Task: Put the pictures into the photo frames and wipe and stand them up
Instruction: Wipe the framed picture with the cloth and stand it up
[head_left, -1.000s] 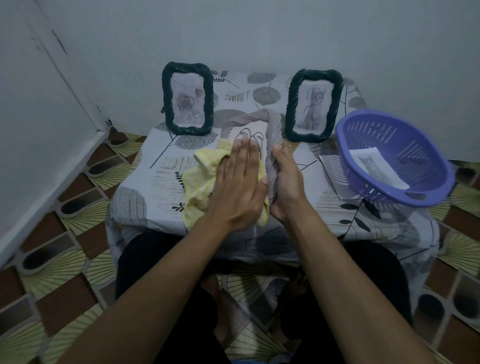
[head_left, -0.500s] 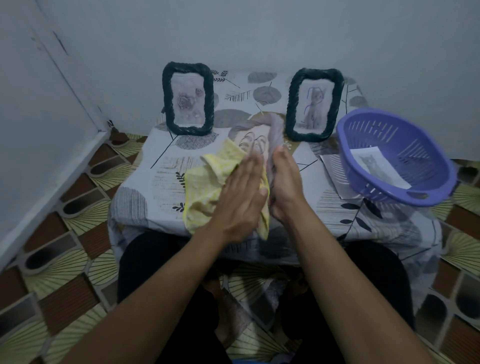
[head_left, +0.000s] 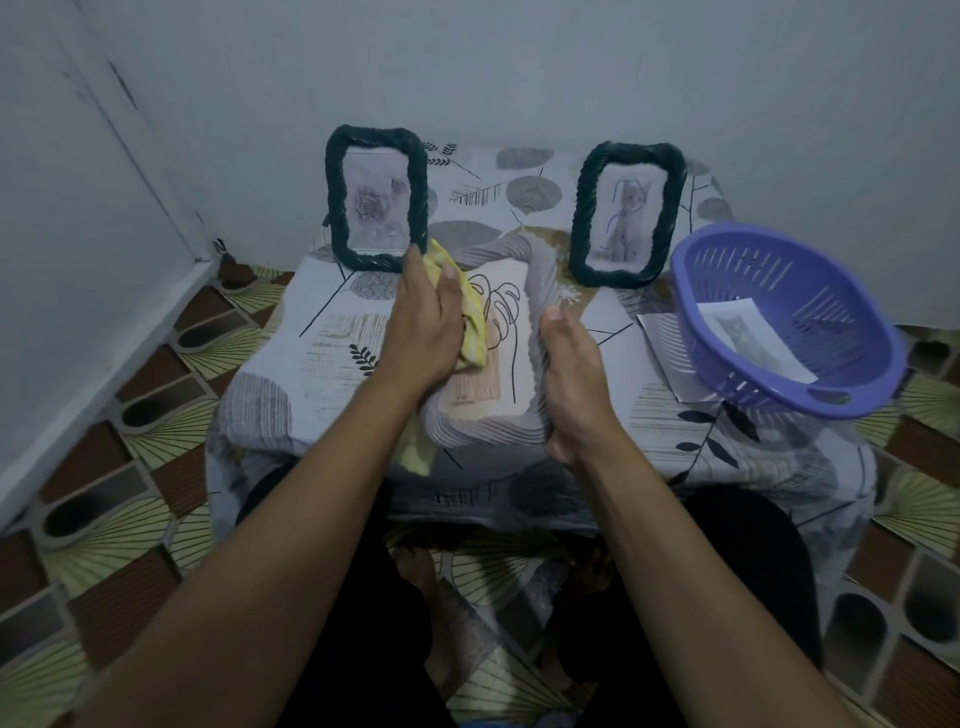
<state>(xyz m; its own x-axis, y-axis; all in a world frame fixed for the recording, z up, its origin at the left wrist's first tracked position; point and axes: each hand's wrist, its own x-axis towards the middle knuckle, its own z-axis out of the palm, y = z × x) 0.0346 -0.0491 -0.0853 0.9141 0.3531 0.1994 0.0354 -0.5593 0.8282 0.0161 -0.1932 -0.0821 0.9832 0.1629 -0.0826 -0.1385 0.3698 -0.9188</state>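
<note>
**A:** Three frames in the head view, am I counting right?

**B:** Three. Two dark green rope-edged ones stand upright beyond the hands. The left green frame (head_left: 418, 197) is just past the left hand's fingertips and holds a rose picture. The right green frame (head_left: 631, 154) is beyond the right hand and a little to its right, and holds a cat drawing. The third, the grey frame (head_left: 483, 431), is between the two hands, with its far end tilted up.

**A:** And the hands?

**B:** Two, both busy. The left hand (head_left: 423, 322) has its fingers curled round one yellow cloth (head_left: 470, 332), which it presses on the left part of the grey frame's front. The right hand (head_left: 571, 384) grips that frame's right edge, with the thumb lying on the front rim. Its fingers are hidden behind the frame.

**A:** Is there anything inside the grey frame?

**B:** One leaf drawing (head_left: 501, 332), right beside the cloth.

**A:** What else is there?

**B:** One purple basket (head_left: 748, 270) is well to the right of the right hand. It holds one loose picture (head_left: 753, 338), too blurred to make out. One more sheet (head_left: 660, 338) lies half under the basket's near side. Everything rests on one table with a patterned cover (head_left: 322, 353).
</note>
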